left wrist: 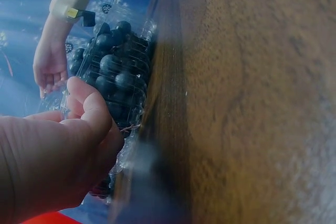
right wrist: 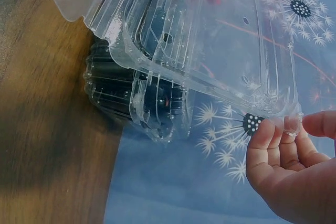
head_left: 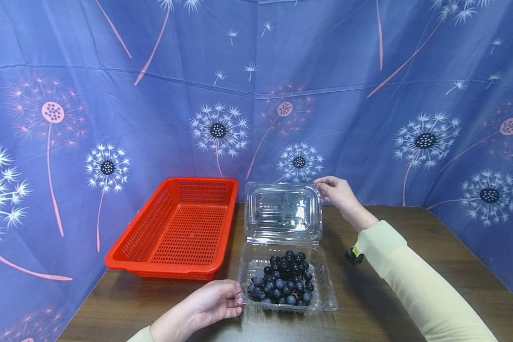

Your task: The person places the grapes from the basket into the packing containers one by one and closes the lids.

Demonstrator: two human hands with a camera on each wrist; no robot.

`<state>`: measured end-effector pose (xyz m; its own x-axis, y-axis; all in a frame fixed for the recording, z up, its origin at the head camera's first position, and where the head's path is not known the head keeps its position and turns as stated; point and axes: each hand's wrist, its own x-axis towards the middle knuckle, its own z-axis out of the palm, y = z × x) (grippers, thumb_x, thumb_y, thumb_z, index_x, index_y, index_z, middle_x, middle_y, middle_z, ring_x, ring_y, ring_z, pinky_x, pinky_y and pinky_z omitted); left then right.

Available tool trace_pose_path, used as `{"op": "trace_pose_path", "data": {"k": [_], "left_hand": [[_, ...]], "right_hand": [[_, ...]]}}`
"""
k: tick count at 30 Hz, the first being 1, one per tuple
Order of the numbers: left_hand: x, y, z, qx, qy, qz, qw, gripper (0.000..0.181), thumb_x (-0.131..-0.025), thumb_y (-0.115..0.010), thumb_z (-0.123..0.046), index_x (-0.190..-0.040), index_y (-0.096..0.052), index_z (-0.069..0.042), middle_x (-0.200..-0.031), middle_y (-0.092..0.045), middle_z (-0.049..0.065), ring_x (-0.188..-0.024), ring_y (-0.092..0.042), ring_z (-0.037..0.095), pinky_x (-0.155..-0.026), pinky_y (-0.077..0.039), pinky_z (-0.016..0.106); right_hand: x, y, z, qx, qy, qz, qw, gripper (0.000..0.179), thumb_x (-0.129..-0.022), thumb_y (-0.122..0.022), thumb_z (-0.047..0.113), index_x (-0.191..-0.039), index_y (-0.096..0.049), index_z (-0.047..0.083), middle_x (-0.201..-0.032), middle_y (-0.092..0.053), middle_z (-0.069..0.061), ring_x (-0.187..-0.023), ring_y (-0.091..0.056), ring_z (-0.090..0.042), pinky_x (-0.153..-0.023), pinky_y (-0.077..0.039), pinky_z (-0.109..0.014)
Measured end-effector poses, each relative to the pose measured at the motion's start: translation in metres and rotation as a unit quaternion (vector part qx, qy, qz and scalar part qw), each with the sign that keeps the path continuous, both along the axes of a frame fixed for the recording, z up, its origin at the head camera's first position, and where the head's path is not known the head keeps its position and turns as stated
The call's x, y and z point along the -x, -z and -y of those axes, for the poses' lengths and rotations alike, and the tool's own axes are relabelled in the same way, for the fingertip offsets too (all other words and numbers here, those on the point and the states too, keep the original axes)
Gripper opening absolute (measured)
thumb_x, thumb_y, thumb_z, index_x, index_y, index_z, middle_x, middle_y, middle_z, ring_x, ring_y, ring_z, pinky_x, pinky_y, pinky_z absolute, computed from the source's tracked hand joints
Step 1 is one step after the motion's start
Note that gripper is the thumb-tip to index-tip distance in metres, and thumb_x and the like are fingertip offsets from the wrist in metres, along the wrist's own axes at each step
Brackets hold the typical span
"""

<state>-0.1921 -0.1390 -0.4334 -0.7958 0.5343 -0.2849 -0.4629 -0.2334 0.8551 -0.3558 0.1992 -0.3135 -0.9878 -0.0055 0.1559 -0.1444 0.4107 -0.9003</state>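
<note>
A clear plastic clamshell box (head_left: 325, 285) stands on the table with its hinged lid (head_left: 282, 213) raised upright at the back. Dark grapes (head_left: 284, 280) on their stem lie inside the base. My left hand (head_left: 211, 304) pinches the front left corner of the base; in the left wrist view its thumb and fingers (left wrist: 86, 106) curl at the box's rim. With thumb and fingers, my right hand (head_left: 335, 192) holds the lid's upper right corner. The right wrist view shows that hand (right wrist: 289, 166) gripping the corner tab of the lid (right wrist: 231, 61).
A red perforated plastic basket (head_left: 192, 232) stands left of the box, nothing in it. Both rest on a brown wooden table (head_left: 410, 266). A blue dandelion-print cloth (head_left: 350, 61) hangs behind. A small black device (head_left: 354, 256) with a yellow mark is at the right wrist.
</note>
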Motion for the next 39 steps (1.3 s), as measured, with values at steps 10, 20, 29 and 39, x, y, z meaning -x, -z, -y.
{"op": "trace_pose_path", "data": {"k": [10,20,29,39], "left_hand": [[-0.001,0.000,-0.001,-0.002,-0.010,-0.001,0.9999,0.005,-0.087,-0.053,-0.008,-0.090,-0.050,-0.010,-0.078,-0.051,-0.001,-0.075,-0.053,0.010,-0.076,-0.049,0.028],[-0.002,0.001,-0.001,-0.004,-0.016,-0.002,0.9999,0.006,-0.088,-0.056,-0.010,-0.089,-0.050,-0.012,-0.078,-0.052,-0.001,-0.076,-0.053,0.009,-0.076,-0.049,0.027],[-0.001,0.003,0.000,-0.008,-0.015,0.000,0.9999,0.009,-0.087,-0.059,-0.011,-0.091,-0.050,-0.010,-0.078,-0.052,-0.001,-0.076,-0.053,0.010,-0.077,-0.049,0.028],[-0.001,0.001,0.001,-0.005,-0.014,0.000,0.9999,0.006,-0.089,-0.055,-0.009,-0.093,-0.051,-0.009,-0.079,-0.053,0.000,-0.077,-0.054,0.010,-0.077,-0.049,0.029]], "right_hand": [[-0.006,-0.001,-0.004,-0.004,-0.006,-0.003,1.0000,0.034,-0.095,-0.048,0.014,-0.119,-0.055,-0.009,-0.101,-0.058,-0.018,-0.075,-0.056,-0.010,-0.072,-0.054,-0.030],[-0.011,-0.003,-0.007,0.012,-0.021,0.003,0.9997,0.031,-0.096,-0.047,0.014,-0.116,-0.055,-0.008,-0.092,-0.056,-0.010,-0.075,-0.057,-0.011,-0.067,-0.054,-0.025],[-0.017,-0.004,-0.011,0.013,-0.032,0.004,0.9994,0.033,-0.097,-0.047,0.015,-0.117,-0.054,-0.010,-0.092,-0.057,-0.009,-0.077,-0.058,-0.011,-0.076,-0.054,-0.032],[-0.023,-0.004,-0.013,0.022,-0.051,-0.003,0.9985,0.033,-0.097,-0.049,0.018,-0.117,-0.054,-0.008,-0.093,-0.056,-0.008,-0.079,-0.057,-0.011,-0.074,-0.054,-0.027]]}}
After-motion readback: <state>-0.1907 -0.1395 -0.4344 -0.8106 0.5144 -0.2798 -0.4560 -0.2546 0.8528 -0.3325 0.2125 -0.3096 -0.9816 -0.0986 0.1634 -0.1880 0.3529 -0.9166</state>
